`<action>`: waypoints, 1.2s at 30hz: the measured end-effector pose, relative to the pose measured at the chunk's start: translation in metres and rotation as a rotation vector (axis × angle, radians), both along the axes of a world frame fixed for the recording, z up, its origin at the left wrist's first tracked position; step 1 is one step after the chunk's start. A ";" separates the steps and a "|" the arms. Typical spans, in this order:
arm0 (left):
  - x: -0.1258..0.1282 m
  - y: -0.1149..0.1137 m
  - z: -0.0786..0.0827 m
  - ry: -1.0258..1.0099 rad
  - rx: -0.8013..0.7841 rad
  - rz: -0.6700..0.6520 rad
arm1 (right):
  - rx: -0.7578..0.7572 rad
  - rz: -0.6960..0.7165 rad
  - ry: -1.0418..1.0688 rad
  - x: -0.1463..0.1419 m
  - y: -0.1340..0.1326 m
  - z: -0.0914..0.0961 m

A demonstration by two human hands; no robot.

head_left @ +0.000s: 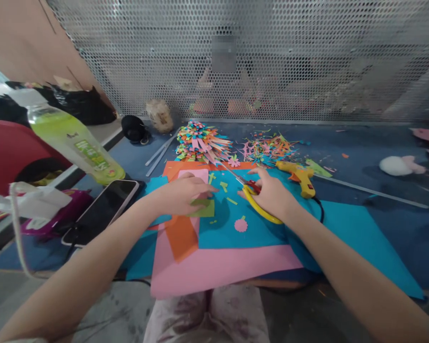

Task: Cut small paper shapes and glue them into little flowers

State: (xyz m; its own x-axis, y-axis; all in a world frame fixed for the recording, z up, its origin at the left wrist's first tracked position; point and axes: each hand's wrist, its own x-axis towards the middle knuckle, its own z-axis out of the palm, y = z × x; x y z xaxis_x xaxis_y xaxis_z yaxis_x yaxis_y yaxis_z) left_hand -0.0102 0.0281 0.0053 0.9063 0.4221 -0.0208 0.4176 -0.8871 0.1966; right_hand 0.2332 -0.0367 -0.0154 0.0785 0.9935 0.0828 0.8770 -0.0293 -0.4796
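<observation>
Left hand [186,194]: half open, fingers spread low by a small green paper piece [206,208]; we cannot tell whether it pinches the edge. Right hand [270,193]: closed from above on the scissors [258,209], yellow and red at the handles, blades pointing away over the blue sheet [236,238].

Beneath both hands we note layered paper: the blue sheet over a larger pink sheet [186,274], an orange piece [182,243] to the left. A small pink paper flower [240,225] lies on the blue, with green snippets near it.

Just right of the scissors, a yellow glue gun [302,178]. Beyond the hands, a heap of fringed paper strips [200,143]; beside it, a pile of fine shreds [270,148].

Containers, to our left: a tilted bottle [69,136], white-capped, holding yellow-green liquid; a purple box [45,226] with white tissue [46,204] rising from it. A dark-screened phone [102,214] lies between box and papers.

Writing: the bottle carries large pale characters on a green patch and small dark script above. We cannot read either.
</observation>
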 end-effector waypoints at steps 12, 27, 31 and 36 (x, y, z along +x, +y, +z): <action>-0.002 -0.005 -0.020 -0.002 0.411 -0.157 | 0.024 -0.001 -0.008 0.003 0.001 0.001; -0.005 -0.012 -0.024 -0.062 0.227 -0.027 | 0.009 -0.011 -0.016 -0.001 0.000 0.000; -0.004 -0.010 -0.027 -0.210 0.038 0.118 | 0.022 0.001 0.023 0.001 0.000 0.001; 0.001 -0.007 -0.027 -0.681 -0.378 0.371 | 0.083 0.016 0.106 0.002 -0.002 0.004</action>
State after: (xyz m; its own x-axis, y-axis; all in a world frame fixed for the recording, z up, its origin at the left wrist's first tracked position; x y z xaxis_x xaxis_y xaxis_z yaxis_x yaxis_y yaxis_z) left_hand -0.0089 0.0211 -0.0222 0.5768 0.7680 0.2784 0.3516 -0.5411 0.7639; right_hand 0.2348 -0.0386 -0.0113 0.0753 0.9848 0.1565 0.8212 0.0278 -0.5700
